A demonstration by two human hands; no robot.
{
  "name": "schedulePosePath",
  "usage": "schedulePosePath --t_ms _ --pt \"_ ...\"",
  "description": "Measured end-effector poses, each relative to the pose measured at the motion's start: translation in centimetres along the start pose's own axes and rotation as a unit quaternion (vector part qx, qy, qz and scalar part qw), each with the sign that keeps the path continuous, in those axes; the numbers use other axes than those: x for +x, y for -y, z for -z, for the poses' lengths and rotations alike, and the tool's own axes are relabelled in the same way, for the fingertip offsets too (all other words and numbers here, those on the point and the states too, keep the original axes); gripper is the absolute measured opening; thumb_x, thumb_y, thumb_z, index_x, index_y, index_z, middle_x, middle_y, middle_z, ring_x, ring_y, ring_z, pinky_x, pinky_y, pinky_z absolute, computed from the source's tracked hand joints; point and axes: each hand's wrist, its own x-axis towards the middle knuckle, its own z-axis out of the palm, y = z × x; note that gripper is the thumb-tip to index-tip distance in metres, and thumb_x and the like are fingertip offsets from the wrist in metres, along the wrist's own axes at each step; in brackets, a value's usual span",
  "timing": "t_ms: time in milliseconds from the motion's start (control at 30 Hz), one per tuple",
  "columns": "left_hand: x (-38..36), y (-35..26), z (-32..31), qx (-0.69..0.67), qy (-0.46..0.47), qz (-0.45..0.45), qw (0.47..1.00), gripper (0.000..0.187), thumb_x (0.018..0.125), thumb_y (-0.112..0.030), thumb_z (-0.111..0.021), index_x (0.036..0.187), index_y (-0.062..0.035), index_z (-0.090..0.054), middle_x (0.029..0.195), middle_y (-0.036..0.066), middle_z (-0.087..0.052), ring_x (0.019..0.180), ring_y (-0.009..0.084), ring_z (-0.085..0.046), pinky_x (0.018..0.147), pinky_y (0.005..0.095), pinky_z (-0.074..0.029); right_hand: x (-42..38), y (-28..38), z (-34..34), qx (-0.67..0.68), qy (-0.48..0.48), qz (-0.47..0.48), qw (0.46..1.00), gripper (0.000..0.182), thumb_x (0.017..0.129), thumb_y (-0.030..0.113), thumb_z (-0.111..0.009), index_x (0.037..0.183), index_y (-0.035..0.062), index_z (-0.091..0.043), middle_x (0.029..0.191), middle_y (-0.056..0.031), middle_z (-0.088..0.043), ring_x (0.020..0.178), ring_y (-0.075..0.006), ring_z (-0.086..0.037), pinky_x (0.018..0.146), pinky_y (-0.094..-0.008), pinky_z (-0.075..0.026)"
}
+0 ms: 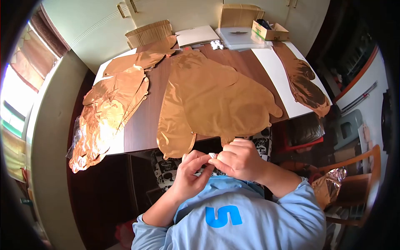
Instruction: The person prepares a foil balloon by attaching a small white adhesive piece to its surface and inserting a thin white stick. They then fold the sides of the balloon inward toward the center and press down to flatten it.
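Note:
My left hand (192, 168) and my right hand (239, 160) meet in front of my chest, at the table's near edge. Between their fingertips is a small white piece (212, 155) with faint stripes, pinched from both sides. It is too small to name. Just beyond the hands lies a large flat copper-coloured foil balloon (227, 104), uninflated. One of its lobes (177, 125) hangs to the left, and a short tab reaches down close to my right hand.
More flat copper foil balloons (112, 100) lie in a pile on the left. Another foil balloon (300, 75) rests at the right. Along the back of the table (141, 129) are cardboard, a clear plastic case (241, 37), a small box (271, 31) and white bits (216, 44). A wooden chair (371, 175) stands right.

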Motion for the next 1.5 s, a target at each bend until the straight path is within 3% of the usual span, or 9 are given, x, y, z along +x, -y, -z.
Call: schedulePosePath --t_ms 233,367,500,767,1000,1300,1433,1467,1500 --pt "-1.1 0.7 -0.2 -0.235 0.016 0.159 0.959 0.006 0.086 -0.005 -0.07 0.091 -0.001 -0.069 0.08 0.003 -0.058 0.067 0.0088 -0.052 0.064 0.0238 -0.041 -1.8 -1.1 -0.9 0.038 0.006 -0.128 0.991 0.03 0.08 0.02 -0.076 0.065 0.0087 -0.052 0.066 -0.0067 -0.051 0.056 -0.0255 -0.053 0.052 -0.0378 -0.042" --pt "-1.1 1.2 0.1 -0.213 0.024 0.152 0.965 0.007 0.089 -0.007 -0.068 0.09 -0.0001 -0.069 0.081 0.002 -0.058 0.068 0.006 -0.05 0.062 0.0213 -0.041 -1.5 -0.1 2.0 0.024 -0.109 -0.026 0.993 0.017 0.075 0.013 -0.078 0.082 0.0065 -0.064 0.074 -0.0052 -0.054 0.064 -0.0229 -0.055 0.058 -0.0356 -0.044" --pt "-0.8 1.1 0.0 -0.246 0.053 0.155 0.955 0.008 0.09 -0.007 -0.066 0.092 0.0001 -0.069 0.083 0.002 -0.058 0.069 0.0066 -0.05 0.064 0.0222 -0.042 -1.1 1.2 1.3 0.083 -0.04 0.086 0.992 0.023 0.075 0.006 -0.076 0.096 0.0021 -0.067 0.09 -0.0082 -0.061 0.08 -0.0246 -0.061 0.07 -0.0372 -0.051" --pt "0.1 1.7 2.1 -0.411 0.209 0.252 0.851 0.018 0.096 -0.012 -0.061 0.097 0.004 -0.068 0.088 -0.001 -0.057 0.081 0.0065 -0.05 0.072 0.0228 -0.041 -0.8 -1.5 1.1 0.349 0.12 -0.012 0.929 0.027 0.079 0.003 -0.073 0.105 0.0029 -0.064 0.095 -0.0112 -0.064 0.081 -0.0253 -0.065 0.067 -0.034 -0.053" --pt "2.2 2.6 2.3 -0.542 0.215 0.301 0.755 0.011 0.088 -0.008 -0.068 0.094 0.001 -0.071 0.09 0.004 -0.068 0.084 0.0098 -0.059 0.077 0.0236 -0.046 1.6 -2.7 2.6 0.381 0.178 -0.064 0.905 0.023 0.079 0.002 -0.075 0.098 0.0038 -0.063 0.086 -0.0082 -0.065 0.077 -0.0217 -0.067 0.067 -0.0305 -0.053" --pt "6.5 1.0 3.3 -0.532 0.189 0.35 0.748 0.012 0.085 -0.009 -0.073 0.092 0.0014 -0.072 0.086 0.007 -0.07 0.078 0.0117 -0.061 0.073 0.0251 -0.048 4.7 -5.3 3.3 0.45 0.222 -0.122 0.856 0.022 0.077 0.004 -0.08 0.089 0.0052 -0.062 0.087 -0.0063 -0.068 0.078 -0.0174 -0.067 0.065 -0.0279 -0.053" --pt "8.9 1.6 3.8 -0.51 0.137 0.371 0.764 0.015 0.088 -0.009 -0.071 0.096 0.0038 -0.07 0.087 0.009 -0.069 0.082 0.0116 -0.061 0.074 0.0251 -0.049 6.6 -6.6 3.5 0.435 0.203 -0.129 0.868 0.013 0.083 0.004 -0.074 0.089 0.0018 -0.062 0.079 -0.0011 -0.064 0.069 -0.0057 -0.058 0.059 -0.0223 -0.046" --pt "9.6 1.8 3.9 -0.511 0.116 0.373 0.766 0.016 0.089 -0.009 -0.069 0.099 0.0039 -0.069 0.089 0.009 -0.069 0.083 0.0114 -0.061 0.075 0.0251 -0.048 6.8 -7.2 3.6 0.511 0.226 -0.241 0.793 0.011 0.085 0.004 -0.073 0.088 0.0019 -0.062 0.079 -0.0001 -0.064 0.071 -0.0041 -0.057 0.059 -0.0215 -0.046" --pt "10.2 1.9 3.9 -0.513 0.097 0.375 0.766 0.018 0.09 -0.009 -0.068 0.102 0.0039 -0.068 0.091 0.009 -0.069 0.084 0.0112 -0.061 0.075 0.025 -0.048 7.6 -8.8 3.5 0.441 0.218 -0.201 0.847 0.01 0.086 0.006 -0.072 0.089 0.0031 -0.062 0.08 0.0007 -0.065 0.072 -0.003 -0.056 0.06 -0.0205 -0.046"
